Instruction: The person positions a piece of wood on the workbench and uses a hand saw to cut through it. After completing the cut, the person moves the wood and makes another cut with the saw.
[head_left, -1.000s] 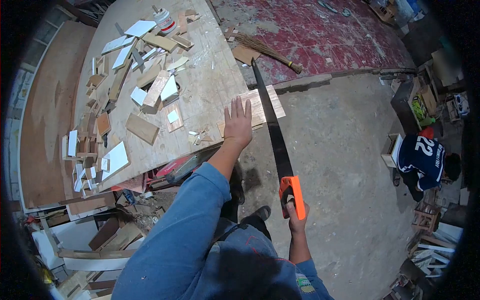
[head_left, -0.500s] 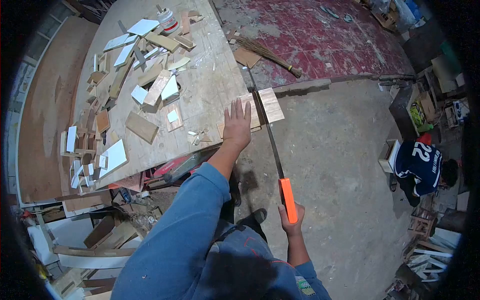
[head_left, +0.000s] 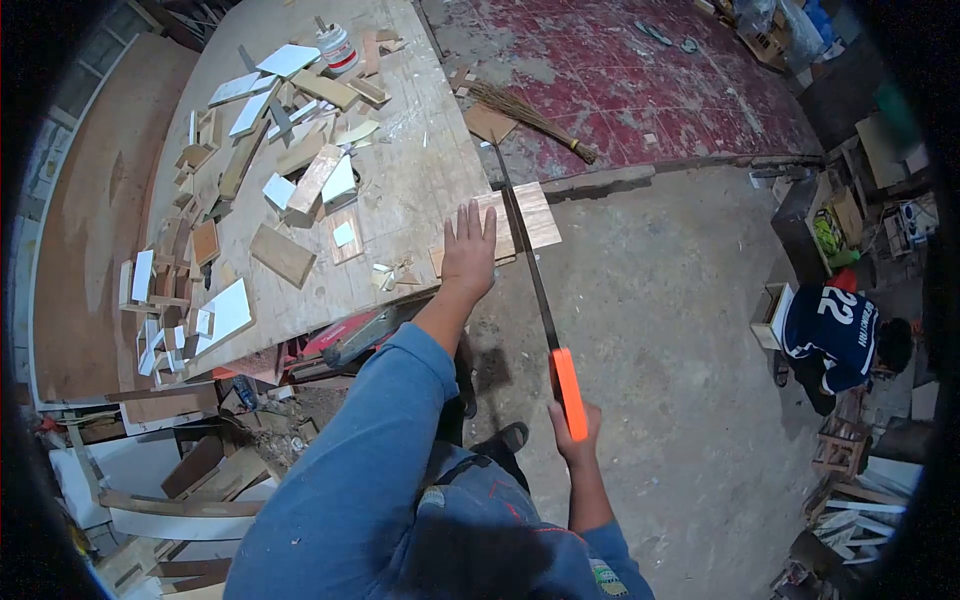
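Note:
My left hand (head_left: 469, 252) lies flat with its fingers spread on a thin wooden board (head_left: 541, 217) at the right edge of the wooden table (head_left: 400, 150). Part of the board juts out past that edge. Closed around the orange handle (head_left: 567, 390) of a long hand saw (head_left: 540, 290) is my right hand (head_left: 578, 432). The saw's dark blade rests across the board, just right of my left hand, with its tip pointing away from me.
Wood offcuts (head_left: 283, 254) and a white container (head_left: 337, 48) are on the table. A straw broom (head_left: 530, 121) lies on the red floor (head_left: 640, 100). At the right, a person (head_left: 835, 335) bends beside a wooden box (head_left: 771, 316).
My right hand and the saw handle have shifted slightly up and left. The view has moved a little. My left hand remains flat on the board.

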